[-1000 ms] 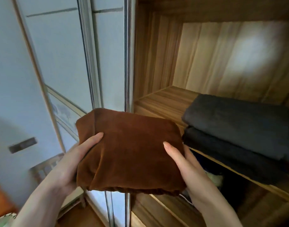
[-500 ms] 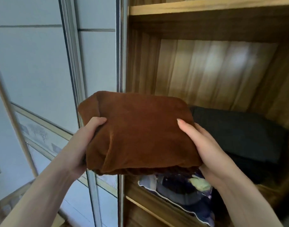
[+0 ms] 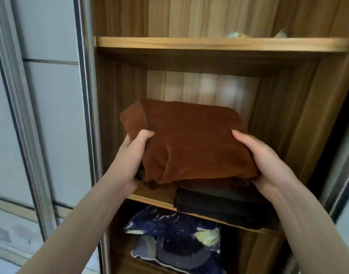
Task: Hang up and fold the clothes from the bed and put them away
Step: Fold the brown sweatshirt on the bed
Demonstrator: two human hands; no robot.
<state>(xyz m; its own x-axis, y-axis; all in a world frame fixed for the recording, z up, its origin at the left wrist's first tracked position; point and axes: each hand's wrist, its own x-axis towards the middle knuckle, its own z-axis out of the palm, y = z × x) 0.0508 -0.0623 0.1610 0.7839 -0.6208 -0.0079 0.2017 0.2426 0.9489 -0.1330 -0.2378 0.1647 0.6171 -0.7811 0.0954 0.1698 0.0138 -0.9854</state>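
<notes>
A folded rust-brown garment (image 3: 193, 139) is inside the middle compartment of a wooden wardrobe, over a stack of folded dark clothes (image 3: 223, 206) on the shelf (image 3: 150, 198). My left hand (image 3: 134, 153) grips its left edge, thumb curled over the top. My right hand (image 3: 262, 155) holds its right edge, thumb on top and fingers underneath. Whether the brown garment rests on the dark stack or hangs just above it I cannot tell.
A higher shelf (image 3: 209, 44) carries small items at its right. The compartment below holds a dark blue patterned bundle (image 3: 173, 238). A pale sliding door (image 3: 41, 115) with a metal frame stands to the left.
Both hands have carried the brown garment up and forward, from in front of the wardrobe into the middle compartment above the dark stack. The view has tilted up, showing a higher shelf.
</notes>
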